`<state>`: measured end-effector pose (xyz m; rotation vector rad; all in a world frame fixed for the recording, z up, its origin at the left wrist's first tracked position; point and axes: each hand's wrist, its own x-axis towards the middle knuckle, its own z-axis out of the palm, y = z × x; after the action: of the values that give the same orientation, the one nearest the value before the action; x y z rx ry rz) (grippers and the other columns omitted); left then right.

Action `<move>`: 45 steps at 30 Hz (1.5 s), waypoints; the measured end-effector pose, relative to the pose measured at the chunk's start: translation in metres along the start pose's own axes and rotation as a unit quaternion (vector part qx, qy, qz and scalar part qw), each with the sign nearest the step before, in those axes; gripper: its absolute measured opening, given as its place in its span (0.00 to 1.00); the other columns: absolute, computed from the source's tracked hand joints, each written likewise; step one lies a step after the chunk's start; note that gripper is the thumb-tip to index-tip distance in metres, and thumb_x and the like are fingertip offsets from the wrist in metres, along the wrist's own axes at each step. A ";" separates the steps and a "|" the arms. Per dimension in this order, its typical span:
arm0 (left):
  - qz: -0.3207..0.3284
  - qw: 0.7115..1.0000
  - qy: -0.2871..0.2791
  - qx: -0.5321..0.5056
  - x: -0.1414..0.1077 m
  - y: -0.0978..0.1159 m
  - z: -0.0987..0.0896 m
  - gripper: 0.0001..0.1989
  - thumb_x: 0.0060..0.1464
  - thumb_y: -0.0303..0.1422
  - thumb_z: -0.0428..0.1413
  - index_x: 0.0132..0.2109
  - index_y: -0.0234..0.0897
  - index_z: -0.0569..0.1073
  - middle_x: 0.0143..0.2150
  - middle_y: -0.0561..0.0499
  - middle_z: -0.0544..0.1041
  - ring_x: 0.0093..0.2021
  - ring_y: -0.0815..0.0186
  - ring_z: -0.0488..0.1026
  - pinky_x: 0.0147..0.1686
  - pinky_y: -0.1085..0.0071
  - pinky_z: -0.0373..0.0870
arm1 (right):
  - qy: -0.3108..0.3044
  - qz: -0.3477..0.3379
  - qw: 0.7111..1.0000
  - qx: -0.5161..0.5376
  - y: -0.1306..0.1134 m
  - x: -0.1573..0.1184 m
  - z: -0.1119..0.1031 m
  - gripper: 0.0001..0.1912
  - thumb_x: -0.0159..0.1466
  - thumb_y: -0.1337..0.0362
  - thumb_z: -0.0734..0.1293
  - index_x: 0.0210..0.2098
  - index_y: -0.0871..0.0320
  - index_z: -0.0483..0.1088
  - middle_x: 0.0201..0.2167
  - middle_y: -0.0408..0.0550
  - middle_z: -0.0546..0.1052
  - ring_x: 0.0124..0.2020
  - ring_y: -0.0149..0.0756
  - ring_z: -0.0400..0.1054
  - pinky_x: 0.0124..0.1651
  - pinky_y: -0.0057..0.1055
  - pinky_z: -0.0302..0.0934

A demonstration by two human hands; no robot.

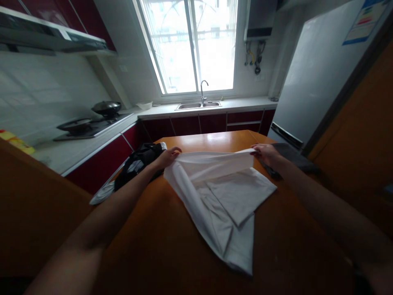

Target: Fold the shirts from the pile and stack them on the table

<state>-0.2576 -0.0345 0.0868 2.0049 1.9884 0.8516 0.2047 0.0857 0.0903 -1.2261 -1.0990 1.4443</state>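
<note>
A white garment (236, 192), perhaps a shirt, is spread in loose folds on the brown wooden table (147, 241). My left hand (168, 157) pinches its far left corner, and my right hand (266, 155) grips its far right corner. Between them the far edge is stretched nearly straight and raised a little off the table. One wide, flat section lies folded over the middle and points to the right. The near end tapers toward me and rests on the tabletop. Whether the garment has a collar or buttons cannot be seen.
Dark bundled clothes (139, 162) lie left of my left hand. A dark grey folded cloth (294, 157) sits by my right wrist. Beyond the table are a counter with a sink (198, 105), a stove with pans (106, 108), and a fridge (316, 78) at right.
</note>
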 end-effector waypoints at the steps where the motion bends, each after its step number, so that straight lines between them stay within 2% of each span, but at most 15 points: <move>1: -0.013 1.000 -0.010 -0.005 0.013 -0.002 -0.002 0.14 0.55 0.39 0.52 0.43 0.37 0.76 0.28 0.53 0.75 0.28 0.66 0.69 0.31 0.74 0.63 | 0.002 -0.003 1.000 0.007 -0.004 0.012 0.007 0.06 0.61 0.77 0.65 0.31 0.64 0.73 0.22 0.46 0.76 0.20 0.26 0.70 0.23 0.19 0.63; 5: -0.042 0.999 -0.016 -0.029 0.047 -0.011 -0.002 0.13 0.53 0.39 0.54 0.40 0.36 0.78 0.25 0.53 0.74 0.25 0.67 0.65 0.26 0.74 0.59 | 0.015 -0.008 0.999 0.031 -0.013 0.058 0.029 0.06 0.63 0.74 0.64 0.30 0.62 0.70 0.19 0.45 0.75 0.20 0.27 0.70 0.23 0.20 0.63; 10: -0.055 0.997 0.022 -0.057 0.059 -0.027 0.015 0.13 0.55 0.40 0.56 0.36 0.34 0.78 0.31 0.48 0.79 0.32 0.65 0.70 0.31 0.73 0.64 | 0.016 -0.005 0.999 0.036 -0.014 0.104 0.047 0.10 0.66 0.71 0.61 0.28 0.59 0.65 0.18 0.42 0.72 0.22 0.28 0.70 0.25 0.20 0.64; 14: -0.086 0.994 0.046 -0.053 0.067 -0.040 0.032 0.17 0.62 0.40 0.50 0.44 0.30 0.77 0.36 0.44 0.79 0.33 0.65 0.72 0.33 0.72 0.68 | 0.012 -0.007 1.000 -0.005 0.001 0.128 0.055 0.11 0.69 0.64 0.59 0.30 0.57 0.64 0.21 0.42 0.71 0.23 0.28 0.70 0.27 0.22 0.64; 17: -0.098 0.992 0.071 -0.038 0.064 -0.043 0.038 0.18 0.64 0.36 0.48 0.52 0.28 0.74 0.43 0.41 0.78 0.37 0.64 0.74 0.40 0.68 0.71 | 0.003 -0.025 0.997 -0.071 0.022 0.131 0.055 0.05 0.66 0.62 0.64 0.35 0.57 0.67 0.25 0.42 0.73 0.27 0.31 0.71 0.34 0.29 0.69; 20: -0.074 0.993 0.096 -0.011 0.036 -0.032 0.041 0.19 0.59 0.31 0.51 0.56 0.30 0.73 0.51 0.40 0.75 0.49 0.59 0.73 0.54 0.62 0.68 | -0.003 -0.088 0.986 -0.144 0.043 0.117 0.050 0.05 0.59 0.67 0.69 0.36 0.59 0.70 0.31 0.45 0.76 0.36 0.33 0.72 0.46 0.35 0.69; 22: -0.032 0.993 0.110 0.036 0.001 -0.016 0.047 0.21 0.57 0.28 0.50 0.57 0.33 0.73 0.55 0.41 0.73 0.56 0.56 0.69 0.61 0.59 0.63 | -0.017 -0.135 0.974 -0.179 0.055 0.098 0.043 0.06 0.56 0.70 0.70 0.34 0.59 0.73 0.36 0.49 0.78 0.44 0.37 0.71 0.56 0.37 0.64; 25: 0.006 0.988 0.114 0.104 -0.061 0.014 0.068 0.22 0.59 0.27 0.48 0.58 0.38 0.73 0.56 0.43 0.72 0.59 0.55 0.67 0.63 0.60 0.62 | -0.081 -0.215 0.942 -0.244 0.075 0.055 0.030 0.08 0.55 0.70 0.70 0.35 0.58 0.78 0.44 0.52 0.79 0.52 0.42 0.69 0.63 0.39 0.57; 27: 0.001 0.989 0.079 0.124 -0.097 0.031 0.089 0.21 0.62 0.30 0.47 0.60 0.39 0.72 0.59 0.43 0.71 0.61 0.55 0.67 0.64 0.59 0.61 | -0.162 -0.329 0.849 -0.379 0.091 0.023 0.022 0.14 0.60 0.66 0.68 0.45 0.58 0.78 0.52 0.55 0.77 0.57 0.45 0.67 0.65 0.43 0.55; 28: -0.011 0.989 0.054 0.135 -0.109 0.037 0.101 0.22 0.64 0.33 0.46 0.62 0.37 0.70 0.62 0.41 0.69 0.62 0.53 0.66 0.64 0.57 0.60 | -0.195 -0.362 0.803 -0.432 0.099 0.008 0.017 0.18 0.63 0.63 0.67 0.52 0.57 0.76 0.57 0.55 0.74 0.60 0.45 0.65 0.66 0.44 0.53; 30: -0.042 0.986 0.002 0.164 -0.123 0.044 0.120 0.26 0.66 0.40 0.45 0.66 0.31 0.65 0.67 0.35 0.64 0.67 0.47 0.60 0.65 0.52 0.57 | -0.223 -0.378 0.736 -0.515 0.115 -0.018 0.010 0.26 0.66 0.57 0.64 0.62 0.56 0.69 0.66 0.55 0.66 0.67 0.46 0.57 0.69 0.45 0.48; 32: -0.073 0.979 -0.037 0.187 -0.125 0.043 0.133 0.32 0.67 0.45 0.43 0.69 0.28 0.60 0.70 0.31 0.58 0.71 0.43 0.54 0.66 0.48 0.53 | -0.230 -0.350 0.702 -0.577 0.127 -0.036 0.005 0.29 0.68 0.54 0.62 0.67 0.56 0.63 0.70 0.56 0.59 0.71 0.47 0.50 0.70 0.48 0.44; 34: -0.088 0.974 -0.059 0.201 -0.118 0.036 0.137 0.33 0.67 0.47 0.41 0.70 0.28 0.58 0.72 0.30 0.54 0.72 0.43 0.50 0.67 0.46 0.50 | -0.222 -0.313 0.691 -0.613 0.134 -0.047 0.001 0.31 0.69 0.52 0.59 0.68 0.57 0.60 0.72 0.57 0.55 0.72 0.49 0.47 0.70 0.50 0.41; 39: -0.050 0.969 -0.075 0.229 -0.087 0.008 0.128 0.35 0.68 0.49 0.39 0.70 0.26 0.59 0.73 0.31 0.53 0.74 0.44 0.44 0.69 0.49 0.44 | -0.171 -0.259 0.705 -0.638 0.138 -0.063 -0.001 0.31 0.71 0.52 0.56 0.70 0.57 0.57 0.73 0.57 0.52 0.73 0.49 0.43 0.71 0.52 0.36; 45: 0.005 0.960 -0.116 0.256 -0.036 -0.021 0.123 0.35 0.68 0.48 0.39 0.71 0.28 0.56 0.73 0.33 0.54 0.74 0.46 0.46 0.69 0.50 0.45 | -0.143 -0.196 0.708 -0.663 0.142 -0.074 0.007 0.33 0.71 0.50 0.53 0.72 0.56 0.53 0.74 0.54 0.46 0.74 0.48 0.38 0.71 0.50 0.31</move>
<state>-0.2089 -0.0364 -0.0340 2.2395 2.2151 0.0809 0.1913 -0.0128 -0.0347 -1.4801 -2.6493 0.3090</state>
